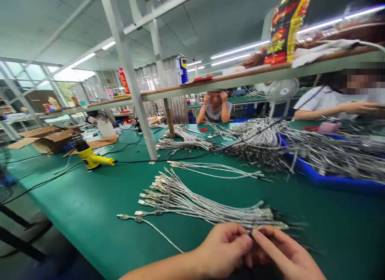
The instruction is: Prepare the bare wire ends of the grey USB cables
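Green-topped workbench [90, 207] bearing white cables [198, 203], blue bin [337, 183], yellow tool [92, 159], open cardboard box [55, 139].

The table [72, 207] looks smooth and matt, the tray [327, 181] glossy plastic, the boxes [57, 139] rough cardboard, the pouch [284, 29] shiny film

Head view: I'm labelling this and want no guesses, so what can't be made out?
In the head view:
Anything between left hand and right hand: hidden by fingers.
Near cable's far end: hidden by left forearm.
Blue tray's right side: cut off by edge.
Cable bundle's dark tips: blurred.
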Tool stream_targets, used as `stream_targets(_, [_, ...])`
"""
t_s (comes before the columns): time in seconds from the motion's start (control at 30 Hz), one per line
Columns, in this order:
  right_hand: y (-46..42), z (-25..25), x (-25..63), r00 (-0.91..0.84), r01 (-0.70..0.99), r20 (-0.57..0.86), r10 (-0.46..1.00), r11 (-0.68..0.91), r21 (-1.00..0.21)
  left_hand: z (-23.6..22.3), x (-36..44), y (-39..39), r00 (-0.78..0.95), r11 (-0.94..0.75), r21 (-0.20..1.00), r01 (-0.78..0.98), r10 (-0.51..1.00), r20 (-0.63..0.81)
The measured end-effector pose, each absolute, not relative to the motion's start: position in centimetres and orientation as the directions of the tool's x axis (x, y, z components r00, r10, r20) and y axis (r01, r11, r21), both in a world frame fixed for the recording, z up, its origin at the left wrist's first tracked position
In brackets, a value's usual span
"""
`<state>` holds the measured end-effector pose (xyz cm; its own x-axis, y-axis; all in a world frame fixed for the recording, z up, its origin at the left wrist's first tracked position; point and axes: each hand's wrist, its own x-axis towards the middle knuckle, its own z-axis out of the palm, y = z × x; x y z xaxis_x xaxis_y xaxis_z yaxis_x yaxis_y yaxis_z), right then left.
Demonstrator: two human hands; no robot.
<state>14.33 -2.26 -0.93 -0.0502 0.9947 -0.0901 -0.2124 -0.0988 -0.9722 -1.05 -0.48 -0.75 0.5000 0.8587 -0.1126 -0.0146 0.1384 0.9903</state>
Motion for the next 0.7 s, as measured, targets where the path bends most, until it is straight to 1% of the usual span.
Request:
stream_targets(0.03, [-2.50, -0.57, 14.23, -0.040, -0.202, -0.061, 0.997, -0.068, -0.977, -0.54, -1.16, -0.68, 0.508, 0.137, 0.990, -0.022, 0.855, -0.107])
stream_targets(0.1, [-2.85, -0.07, 13.99, -0.017, -0.211, -0.046, 0.999, -0.049, -0.976, -0.31, -1.37, -0.90, 0.523, 0.163, 0.986, -0.038, 0.844, -0.120])
stream_targets(0.27, [-2.78, 0.01, 13.79, -0.045, -0.255, -0.073, 0.996, -0.082, -0.964, -0.30, -1.51, -0.91, 0.517, 0.225, 0.974, -0.035, 0.838, -0.175])
stream_targets(0.47, [-2.67, -0.14, 13.85, -0.077, -0.252, -0.096, 0.992, -0.113, -0.961, -0.46, -1.39, -0.94, 0.514, 0.233, 0.972, -0.005, 0.835, -0.198])
stream_targets(0.6, [-2.74, -0.21, 13.74, -0.053, -0.256, -0.097, 0.994, -0.108, -0.961, -0.30, -1.54, -1.02, 0.551, 0.248, 0.967, -0.054, 0.815, -0.178])
stream_targets(0.7, [-2.81, -0.28, 13.73, -0.006, -0.258, -0.096, 0.995, -0.095, -0.961, -0.07, -1.68, -1.14, 0.587, 0.301, 0.948, -0.107, 0.788, -0.184])
